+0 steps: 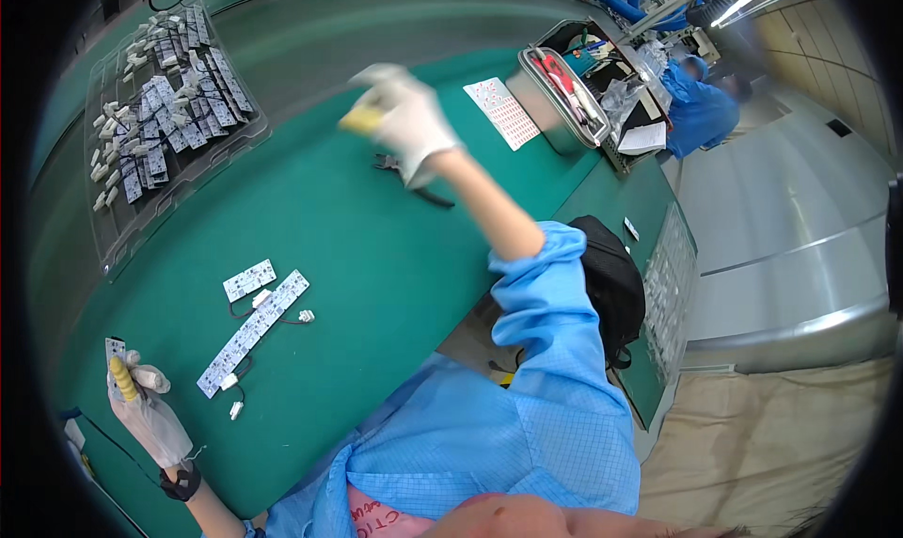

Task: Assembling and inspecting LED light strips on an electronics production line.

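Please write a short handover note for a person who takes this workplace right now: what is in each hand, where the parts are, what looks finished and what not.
Left hand: gloved, low at the left of the green mat, closed on a small board.
Right hand: gloved, raised over the mat, blurred; something yellow at the fingertips, grip unclear.
Parts: one long strip and one short board with wires lie on the mat near the left hand. A clear tray at top left holds many more boards. Pliers lie under the right hand.
Done: cannot tell from this view.
Left: the tray looks full.
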A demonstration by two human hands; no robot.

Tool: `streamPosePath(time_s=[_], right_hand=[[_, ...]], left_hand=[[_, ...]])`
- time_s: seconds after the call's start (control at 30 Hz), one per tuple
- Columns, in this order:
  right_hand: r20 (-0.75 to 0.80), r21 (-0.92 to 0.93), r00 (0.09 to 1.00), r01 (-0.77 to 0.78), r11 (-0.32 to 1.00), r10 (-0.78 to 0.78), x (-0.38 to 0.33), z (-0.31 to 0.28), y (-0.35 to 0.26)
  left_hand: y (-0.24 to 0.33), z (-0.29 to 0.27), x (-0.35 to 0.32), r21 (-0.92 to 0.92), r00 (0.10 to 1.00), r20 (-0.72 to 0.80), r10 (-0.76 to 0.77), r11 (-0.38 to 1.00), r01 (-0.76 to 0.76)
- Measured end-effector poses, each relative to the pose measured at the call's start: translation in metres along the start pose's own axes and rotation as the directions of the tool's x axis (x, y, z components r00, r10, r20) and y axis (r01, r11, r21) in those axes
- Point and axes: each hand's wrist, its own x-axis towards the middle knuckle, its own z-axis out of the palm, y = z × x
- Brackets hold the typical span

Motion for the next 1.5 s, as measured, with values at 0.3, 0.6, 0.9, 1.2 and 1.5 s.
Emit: streamPosePath(time_s=[0.3, 0.6, 0.9, 1.2, 1.5], right_hand=[[-0.288, -0.663, 0.954, -0.257, 0.703, 0.076, -0.005, -0.121, 0.257], [-0.384, -0.728, 0.923, -0.325, 0.604, 0.035, -0.005, -0.112, 0.245], [-0.286, 0.235, 0.955, -0.008, 0.972, 0.078, 0.012, -0.088, 0.058], [0.429, 0.529, 0.759, 0.229, 0.817, -0.490, -0.080, 0.031, -0.190], [0.274, 0.192, 0.622, 0.712, 0.675, -0.734, -0.079, 0.078, -0.217]], left_hand=[[-0.005, 0.002, 0.009, 0.026, 1.000, -0.001, -0.003, 1.000, 0.003], [-0.011, 0.004, 0.014, 0.006, 1.000, -0.005, 0.012, 1.000, -0.012], [0.030, 0.035, -0.028, -0.006, 0.885, 0.458, -0.083, 0.995, 0.096], [0.050, 0.034, -0.046, 0.152, 0.637, 0.720, -0.273, 0.959, 0.239], [0.030, 0.012, -0.045, -0.030, 0.611, 0.782, -0.123, 0.972, 0.234]])
